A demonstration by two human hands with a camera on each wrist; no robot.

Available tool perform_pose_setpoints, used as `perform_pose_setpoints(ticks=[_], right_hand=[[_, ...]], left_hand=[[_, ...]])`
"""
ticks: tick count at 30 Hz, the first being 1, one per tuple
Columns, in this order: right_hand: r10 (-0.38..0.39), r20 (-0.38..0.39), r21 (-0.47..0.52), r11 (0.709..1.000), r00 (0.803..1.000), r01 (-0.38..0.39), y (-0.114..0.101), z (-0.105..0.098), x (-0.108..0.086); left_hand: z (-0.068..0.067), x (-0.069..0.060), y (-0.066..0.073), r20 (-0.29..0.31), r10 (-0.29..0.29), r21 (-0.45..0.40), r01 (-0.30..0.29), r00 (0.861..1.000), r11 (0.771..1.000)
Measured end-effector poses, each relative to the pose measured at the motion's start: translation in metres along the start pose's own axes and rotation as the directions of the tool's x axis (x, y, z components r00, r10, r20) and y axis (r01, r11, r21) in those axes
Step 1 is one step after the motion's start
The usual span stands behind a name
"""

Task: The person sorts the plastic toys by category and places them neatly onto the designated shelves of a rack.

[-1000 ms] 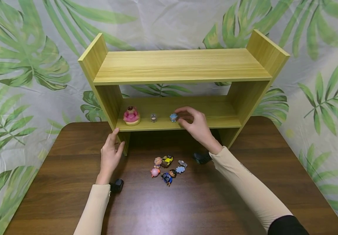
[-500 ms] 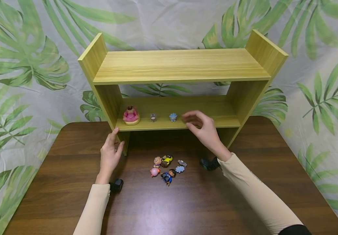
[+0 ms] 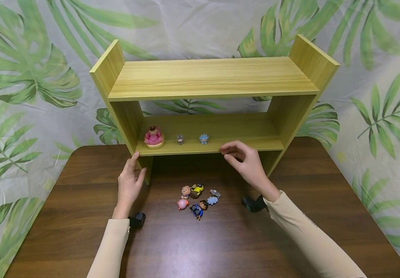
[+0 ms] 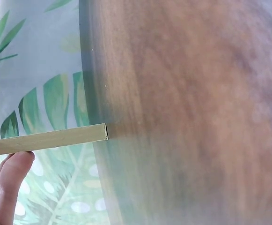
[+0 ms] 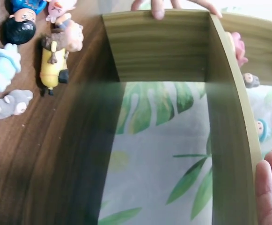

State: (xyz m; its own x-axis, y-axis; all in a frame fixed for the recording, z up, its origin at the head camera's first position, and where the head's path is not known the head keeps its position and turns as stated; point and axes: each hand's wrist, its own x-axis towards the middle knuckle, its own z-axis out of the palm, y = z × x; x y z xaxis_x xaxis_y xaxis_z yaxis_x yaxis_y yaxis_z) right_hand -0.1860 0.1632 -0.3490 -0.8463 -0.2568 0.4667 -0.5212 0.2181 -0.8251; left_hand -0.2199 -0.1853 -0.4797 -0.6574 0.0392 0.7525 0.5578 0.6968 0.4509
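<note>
Grained tabletop bears rounded figurines.

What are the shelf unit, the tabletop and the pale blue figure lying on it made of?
Shelf unit: probably laminated board, satin; pale wood grain, square-cut edges.
Tabletop: wood or laminate, fairly glossy; dark grain, bright reflection.
Pale blue figure: likely plastic or vinyl, smooth, perhaps matte; rounded moulded shapes.

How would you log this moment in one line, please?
left hand: touching shelf unit's left panel; right hand: empty, right of blue-hatted figurine; lower shelf: pink bear, gray figurine, blue-hatted figurine; table: six figurines
</note>
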Motion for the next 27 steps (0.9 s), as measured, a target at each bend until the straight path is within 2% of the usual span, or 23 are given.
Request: perform_pose_setpoints(ticks=[8,19,27], right_hand=[[-0.002,0.003,0.012,1.0,1.0,0.002,0.004,0.003,-0.011],[0.035,0.061,-0.006,0.999,0.998,-0.034,0.012,0.01,-0.029],[0.092,0.101,-0.02,0.996,0.991,-0.091,0.024,0.018,-0.041]], left_hand=[[-0.001,0.0,0.001,0.004,-0.003,-0.003,0.003,1.0,1.0],[-0.001,-0.001,0.001,-0.007,0.002,0.0,-0.002,1.0,1.0],[-0.001,0.0,0.002,-0.011,0.009,0.0,-0.009,1.0,1.0]])
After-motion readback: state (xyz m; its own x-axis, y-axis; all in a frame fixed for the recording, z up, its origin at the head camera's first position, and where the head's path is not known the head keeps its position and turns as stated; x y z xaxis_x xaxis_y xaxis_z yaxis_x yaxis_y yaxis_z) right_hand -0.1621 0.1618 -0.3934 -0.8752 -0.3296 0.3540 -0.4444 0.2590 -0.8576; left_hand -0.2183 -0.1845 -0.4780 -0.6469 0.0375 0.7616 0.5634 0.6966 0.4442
